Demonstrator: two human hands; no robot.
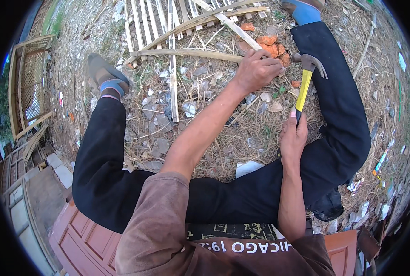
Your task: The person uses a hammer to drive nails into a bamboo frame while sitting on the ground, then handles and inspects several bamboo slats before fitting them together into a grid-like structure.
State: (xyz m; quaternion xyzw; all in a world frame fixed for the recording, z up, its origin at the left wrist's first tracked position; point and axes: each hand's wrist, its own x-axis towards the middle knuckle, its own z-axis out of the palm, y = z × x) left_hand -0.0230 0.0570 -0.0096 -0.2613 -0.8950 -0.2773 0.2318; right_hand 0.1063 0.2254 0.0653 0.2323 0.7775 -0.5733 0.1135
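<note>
My right hand (293, 135) is wrapped round the black grip of a claw hammer (302, 89) with a yellow handle. Its metal head points away from me, beside my right trouser leg. My left hand (258, 71) is closed on the end of a wooden slat (235, 28) that slants up and to the left. A second thin strip (196, 54) runs in under the same hand from the left; whether the fingers grip it too is hidden. Broken orange brick pieces (269, 46) lie just beyond my left fingers, next to the hammer head.
A slatted wooden frame (152, 23) lies on the ground ahead, one loose strip (173, 83) reaching toward me. Dry grass, stones and litter cover the ground. A lattice panel (34, 85) stands at far left; reddish panelled doors (83, 234) are beside and behind me.
</note>
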